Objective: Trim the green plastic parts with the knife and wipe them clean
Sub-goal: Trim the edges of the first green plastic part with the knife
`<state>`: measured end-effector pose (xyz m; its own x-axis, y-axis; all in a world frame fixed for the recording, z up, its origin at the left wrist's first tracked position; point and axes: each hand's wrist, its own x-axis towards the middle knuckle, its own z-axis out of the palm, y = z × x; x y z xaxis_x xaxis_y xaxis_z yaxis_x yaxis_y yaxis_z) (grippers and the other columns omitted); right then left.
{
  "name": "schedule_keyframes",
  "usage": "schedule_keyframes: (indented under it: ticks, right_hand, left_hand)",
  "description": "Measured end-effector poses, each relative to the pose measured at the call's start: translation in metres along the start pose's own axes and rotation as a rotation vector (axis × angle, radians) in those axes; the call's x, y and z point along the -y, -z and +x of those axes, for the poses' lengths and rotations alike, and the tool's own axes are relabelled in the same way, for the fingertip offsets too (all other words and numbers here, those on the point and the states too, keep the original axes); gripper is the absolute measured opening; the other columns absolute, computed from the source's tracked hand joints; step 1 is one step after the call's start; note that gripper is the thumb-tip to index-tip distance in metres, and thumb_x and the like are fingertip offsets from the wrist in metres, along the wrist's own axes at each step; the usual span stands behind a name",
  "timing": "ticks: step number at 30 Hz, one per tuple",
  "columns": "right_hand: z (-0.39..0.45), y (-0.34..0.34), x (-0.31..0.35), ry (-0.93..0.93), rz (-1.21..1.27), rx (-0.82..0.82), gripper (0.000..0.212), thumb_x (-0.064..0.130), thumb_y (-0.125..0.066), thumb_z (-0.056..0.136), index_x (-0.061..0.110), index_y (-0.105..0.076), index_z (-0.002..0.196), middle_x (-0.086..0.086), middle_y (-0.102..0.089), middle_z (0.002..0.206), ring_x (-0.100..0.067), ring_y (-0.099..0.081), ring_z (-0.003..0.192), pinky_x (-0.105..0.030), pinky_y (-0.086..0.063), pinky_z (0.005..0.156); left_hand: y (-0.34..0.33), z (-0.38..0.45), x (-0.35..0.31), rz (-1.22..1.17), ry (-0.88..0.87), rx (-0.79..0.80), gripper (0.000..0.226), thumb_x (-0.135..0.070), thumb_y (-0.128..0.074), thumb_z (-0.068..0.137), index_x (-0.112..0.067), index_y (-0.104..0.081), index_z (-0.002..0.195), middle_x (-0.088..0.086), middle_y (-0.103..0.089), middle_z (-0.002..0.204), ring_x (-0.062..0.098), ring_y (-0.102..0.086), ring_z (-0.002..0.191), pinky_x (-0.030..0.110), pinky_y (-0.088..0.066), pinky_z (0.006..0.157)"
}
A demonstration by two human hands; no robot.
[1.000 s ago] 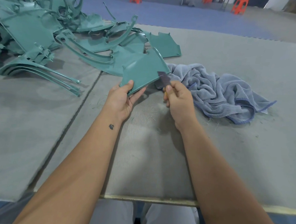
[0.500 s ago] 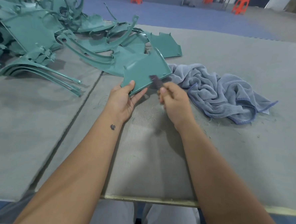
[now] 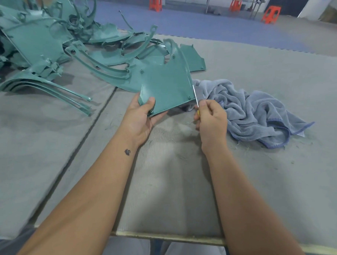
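No legible writing. Left hand grips one green panel; right hand grips one knife; one towel on the counter.

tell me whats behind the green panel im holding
Behind the held green panel lies the pile of green parts; the blue towel sits beside it. Whatever the panel covers is hidden.

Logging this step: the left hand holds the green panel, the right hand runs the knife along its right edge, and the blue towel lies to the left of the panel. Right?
Not quite. In the head view the blue towel lies to the right of the green panel, not the left. The rest holds: the left hand holds the panel and the right hand runs the knife along its right edge.
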<state>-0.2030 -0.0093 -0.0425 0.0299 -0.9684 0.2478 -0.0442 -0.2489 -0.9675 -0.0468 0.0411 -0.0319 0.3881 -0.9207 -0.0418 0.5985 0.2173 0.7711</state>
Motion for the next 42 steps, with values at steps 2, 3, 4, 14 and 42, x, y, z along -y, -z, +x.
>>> schedule_keyframes:
  ticks: [2,3,4,14,42]
  right_hand:
    - [0.000,-0.003,-0.002,0.006,-0.025,0.018,0.028,0.018,-0.047,0.099,0.018,-0.053,0.071,0.005,-0.049,0.057,-0.012,-0.041,0.055,-0.029,-0.035,0.051]
    - [0.001,-0.004,-0.002,0.006,-0.038,0.022,0.028,0.018,-0.047,0.098,0.017,-0.052,0.070,0.004,-0.048,0.057,-0.014,-0.040,0.056,-0.029,-0.034,0.052]
    - [0.001,-0.005,-0.003,0.004,-0.050,0.020,0.029,0.017,-0.047,0.098,0.017,-0.051,0.070,0.001,-0.047,0.057,-0.016,-0.039,0.057,-0.029,-0.033,0.052]
    - [0.002,-0.006,-0.011,0.080,-0.278,0.099,0.028,0.027,-0.050,0.092,0.013,-0.053,0.068,0.001,-0.046,0.059,-0.017,-0.037,0.059,-0.035,-0.034,0.058]
    - [-0.006,0.000,0.014,-0.018,0.046,0.204,0.045,0.035,-0.043,0.101,0.013,-0.069,0.069,-0.011,-0.053,0.063,-0.010,-0.043,0.059,-0.020,-0.034,0.056]
  left_hand:
    - [0.000,0.000,0.002,0.007,-0.015,0.018,0.029,-0.002,-0.044,0.101,-0.023,-0.058,0.116,-0.003,-0.072,0.107,0.015,-0.071,0.095,0.030,-0.058,0.071]
    - [-0.001,0.000,0.002,0.002,-0.021,0.025,0.029,-0.002,-0.044,0.101,-0.023,-0.058,0.115,-0.004,-0.073,0.105,0.015,-0.071,0.094,0.030,-0.059,0.070]
    - [0.000,0.000,0.003,-0.004,-0.024,0.031,0.030,-0.002,-0.044,0.101,-0.024,-0.058,0.115,-0.005,-0.073,0.104,0.015,-0.072,0.094,0.030,-0.059,0.070]
    - [0.002,0.001,0.003,-0.042,-0.033,0.004,0.030,-0.002,-0.040,0.102,-0.024,-0.056,0.115,0.001,-0.069,0.110,0.018,-0.071,0.093,0.034,-0.059,0.070]
    - [-0.002,0.000,0.006,0.225,-0.107,0.001,0.047,0.017,-0.047,0.088,-0.025,-0.055,0.109,-0.007,-0.073,0.099,0.012,-0.072,0.090,0.028,-0.057,0.070]
